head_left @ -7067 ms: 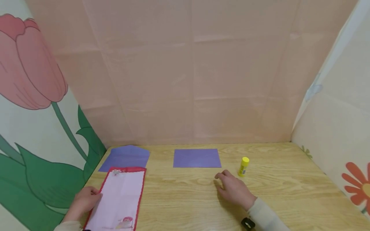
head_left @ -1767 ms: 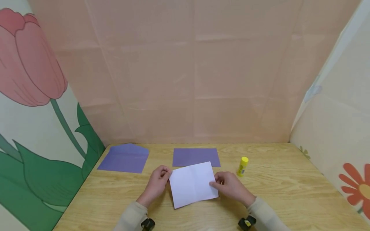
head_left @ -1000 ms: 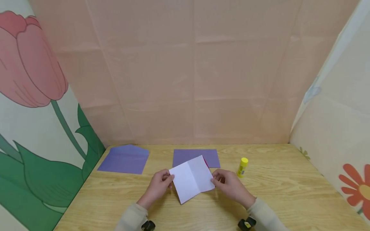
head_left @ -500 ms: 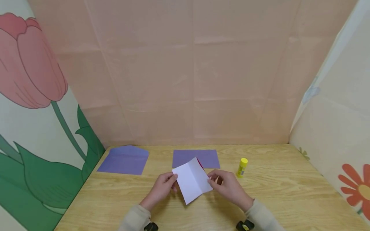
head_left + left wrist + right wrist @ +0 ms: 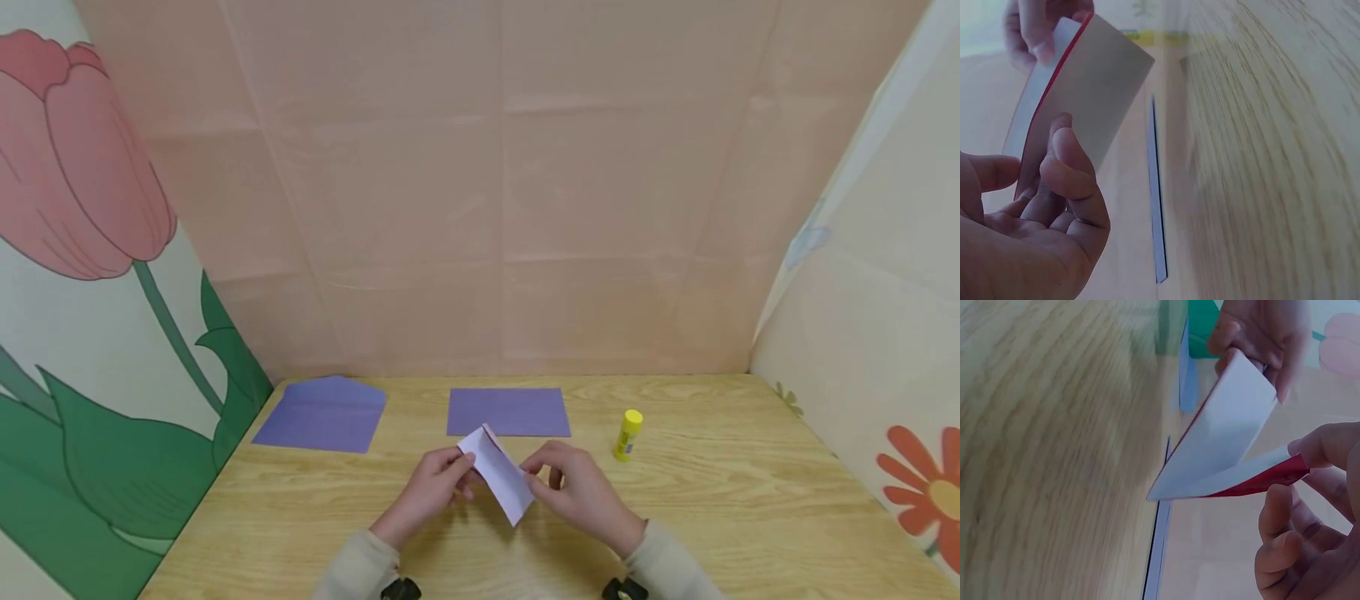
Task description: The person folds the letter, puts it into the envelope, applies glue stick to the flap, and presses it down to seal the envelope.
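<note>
A sheet of letter paper (image 5: pixel 501 479), white with a red edge, is held above the table, bent along a crease into a V. My left hand (image 5: pixel 431 490) pinches its left edge between thumb and fingers. At the opposite edge, my right hand (image 5: pixel 581 493) pinches the other half. The right wrist view shows the two halves of the paper (image 5: pixel 1219 422) partly apart, with red on the outer face near the right fingertips (image 5: pixel 1302 450). Behind the paper lies a flat purple rectangle (image 5: pixel 510 408), and a purple envelope (image 5: pixel 321 421) with its flap raised lies at the left.
A yellow glue stick (image 5: pixel 628 435) stands upright right of my right hand. The wooden table (image 5: pixel 735 475) ends at a pinkish backdrop (image 5: pixel 480 208), with flower-printed panels on both sides.
The letter paper lay at the left under my left hand; it was then brought to the middle in both hands. Lately its halves have swung closer together and my hands have neared each other.
</note>
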